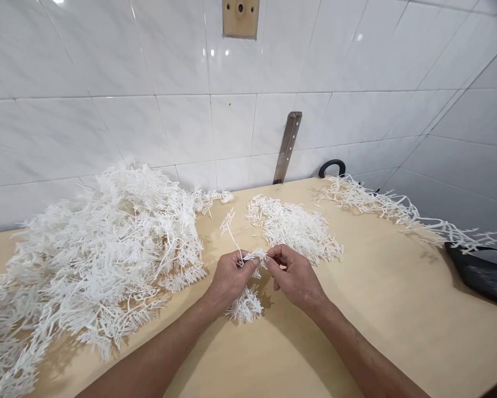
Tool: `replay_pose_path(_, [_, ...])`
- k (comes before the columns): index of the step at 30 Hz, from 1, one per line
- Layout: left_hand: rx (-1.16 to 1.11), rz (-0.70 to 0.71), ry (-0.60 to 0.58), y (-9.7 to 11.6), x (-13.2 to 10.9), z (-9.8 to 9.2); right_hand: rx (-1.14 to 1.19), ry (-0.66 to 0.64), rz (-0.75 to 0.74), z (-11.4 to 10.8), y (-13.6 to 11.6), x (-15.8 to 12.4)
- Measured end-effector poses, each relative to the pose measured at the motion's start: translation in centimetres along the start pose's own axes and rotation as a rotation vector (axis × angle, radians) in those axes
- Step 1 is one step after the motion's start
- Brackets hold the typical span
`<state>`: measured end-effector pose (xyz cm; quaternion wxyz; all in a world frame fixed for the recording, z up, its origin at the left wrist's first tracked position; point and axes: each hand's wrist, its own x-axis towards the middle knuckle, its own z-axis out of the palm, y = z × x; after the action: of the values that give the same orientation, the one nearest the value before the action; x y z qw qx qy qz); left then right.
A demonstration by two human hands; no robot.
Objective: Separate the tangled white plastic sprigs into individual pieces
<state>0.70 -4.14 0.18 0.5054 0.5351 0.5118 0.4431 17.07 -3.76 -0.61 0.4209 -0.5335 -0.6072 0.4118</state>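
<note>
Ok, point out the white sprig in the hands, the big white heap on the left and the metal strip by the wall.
White sprig (255, 254): head view, on its bunched part.
White heap (121, 249): head view, near its middle.
Metal strip (287, 148): head view, halfway along its length.

Looks like matt plastic in the white sprig (255, 255) and bristly heap (124, 232). Gleams smooth and glossy on wall tiles (182, 121). Resembles metal along the strip (288, 146), smooth and matt across the tabletop (397, 304).

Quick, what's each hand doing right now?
Left hand: closed, holding white sprigs.
Right hand: closed, pinching the right edge of the white sprigs.
</note>
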Motion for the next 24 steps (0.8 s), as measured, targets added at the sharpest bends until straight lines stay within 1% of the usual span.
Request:
replay_pose_path(5, [-0.023, 0.002, 0.012, -0.13, -0.04, -0.12, -0.035, -0.046, -0.015, -0.07, 0.0, -0.06])
replay_pose_path(12, [-0.05, -0.031, 0.026, -0.27, 0.18, -0.12, -0.2, 0.033, -0.164, 0.19, 0.32, 0.08])
replay_pose_path(14, [-0.048, -0.033, 0.024, -0.24, 0.22, -0.13, -0.215, 0.045, -0.184, 0.27, 0.4, 0.11])
replay_pose_path(19, [-0.058, -0.037, -0.004, -0.16, 0.18, -0.16, -0.13, 0.014, -0.107, 0.18, 0.36, 0.02])
replay_pose_path(24, [-0.028, -0.041, 0.02, -0.27, 0.21, -0.11, 0.089, -0.107, 0.011, -0.01, 0.09, 0.0])
